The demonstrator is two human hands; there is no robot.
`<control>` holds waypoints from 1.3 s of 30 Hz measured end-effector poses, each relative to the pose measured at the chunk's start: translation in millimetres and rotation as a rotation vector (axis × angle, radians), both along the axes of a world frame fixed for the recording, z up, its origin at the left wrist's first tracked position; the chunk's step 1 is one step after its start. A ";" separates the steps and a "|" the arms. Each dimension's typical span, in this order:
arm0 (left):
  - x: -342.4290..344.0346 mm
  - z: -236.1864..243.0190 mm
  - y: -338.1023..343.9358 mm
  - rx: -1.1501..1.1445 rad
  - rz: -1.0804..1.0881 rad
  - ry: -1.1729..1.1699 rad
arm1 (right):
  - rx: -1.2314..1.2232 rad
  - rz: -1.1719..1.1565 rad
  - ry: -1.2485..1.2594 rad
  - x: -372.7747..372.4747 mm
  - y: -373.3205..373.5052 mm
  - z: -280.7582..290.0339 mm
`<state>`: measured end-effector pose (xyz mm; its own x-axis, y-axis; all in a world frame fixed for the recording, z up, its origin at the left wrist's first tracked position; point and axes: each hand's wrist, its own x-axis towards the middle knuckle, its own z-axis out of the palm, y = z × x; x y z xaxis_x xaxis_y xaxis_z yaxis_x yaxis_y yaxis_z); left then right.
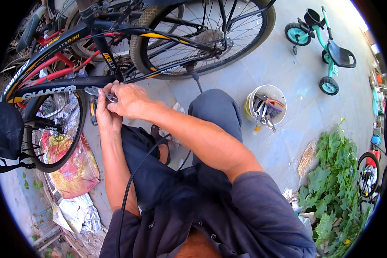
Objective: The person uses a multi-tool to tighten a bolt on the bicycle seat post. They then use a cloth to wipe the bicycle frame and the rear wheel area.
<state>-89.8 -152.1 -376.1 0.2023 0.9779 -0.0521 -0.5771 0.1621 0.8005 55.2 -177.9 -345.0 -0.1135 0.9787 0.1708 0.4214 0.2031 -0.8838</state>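
Head view: bike is standing in front of the person, toward the L, w/ rear wheel & front wheel both sitting in place. Metal tool, poss. a wrench, is lying across both hands beside the lower frame, nr the pedal. L hand is pinching it, thumb on top; R hand is bunching its fingers over the nearer end, apparently clamped on it too, tips partly hidden. Bucket is sitting off to the R, holding spare tools. Progress: prob. mid-job, since a tool's out & both hands are busy w/ it. Bike's looking largely whole; hands are covering the spot, so can't tell what's done there or how much is remaining.
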 end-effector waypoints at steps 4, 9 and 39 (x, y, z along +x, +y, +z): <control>-5.0 -1.6 0.6 -0.025 0.039 0.042 | -0.117 0.039 -0.056 5.1 -3.8 7.3; -6.4 -4.1 1.8 -0.002 0.020 0.130 | -0.100 0.052 -0.084 7.7 -4.9 5.4; 78.3 21.6 41.5 0.690 0.133 0.940 | -0.652 -0.402 -0.453 218.5 -242.3 -335.0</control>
<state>-11.5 -110.5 -354.5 0.2605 0.8679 0.4229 0.3080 -0.4899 0.8156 273.8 -420.1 -680.0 0.3380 0.8461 -0.4122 0.6900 -0.5206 -0.5029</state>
